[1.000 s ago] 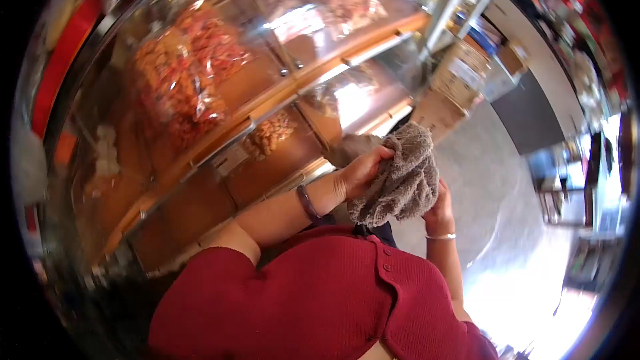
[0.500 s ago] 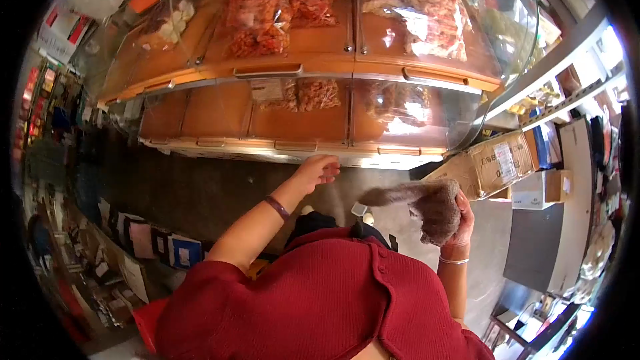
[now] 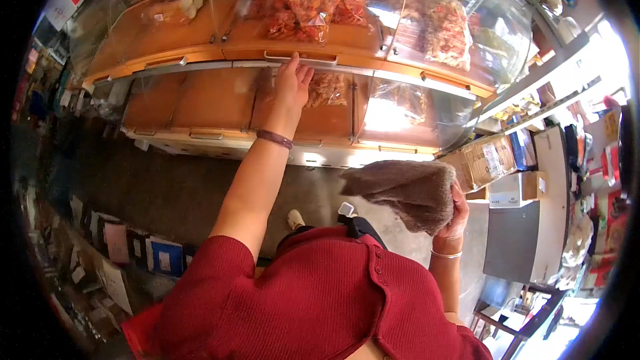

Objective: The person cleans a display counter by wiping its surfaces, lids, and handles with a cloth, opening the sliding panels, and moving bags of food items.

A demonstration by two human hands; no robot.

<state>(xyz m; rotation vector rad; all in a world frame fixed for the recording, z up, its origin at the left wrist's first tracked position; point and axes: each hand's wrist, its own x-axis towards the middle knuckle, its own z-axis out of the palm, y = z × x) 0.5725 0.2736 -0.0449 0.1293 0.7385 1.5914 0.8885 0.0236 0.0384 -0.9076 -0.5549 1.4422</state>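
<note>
Gripping brown cloth (image 3: 407, 190) in right hand (image 3: 457, 215). Reaching with open left hand (image 3: 292, 88) to handle (image 3: 323, 61) of display case (image 3: 223, 49), below bagged goods (image 3: 300, 0); unable to confirm contact.

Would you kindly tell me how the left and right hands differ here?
The left hand reaches up to a handle, fingers extended; the right hand is lower, closed on the cloth. The left wears a thick dark bangle, the right a thin silvery bangle. Neither is gloved.

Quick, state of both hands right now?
Left hand: open, fingertips at the upper handle, contact unclear.
Right hand: closed, holding the cloth.
</note>
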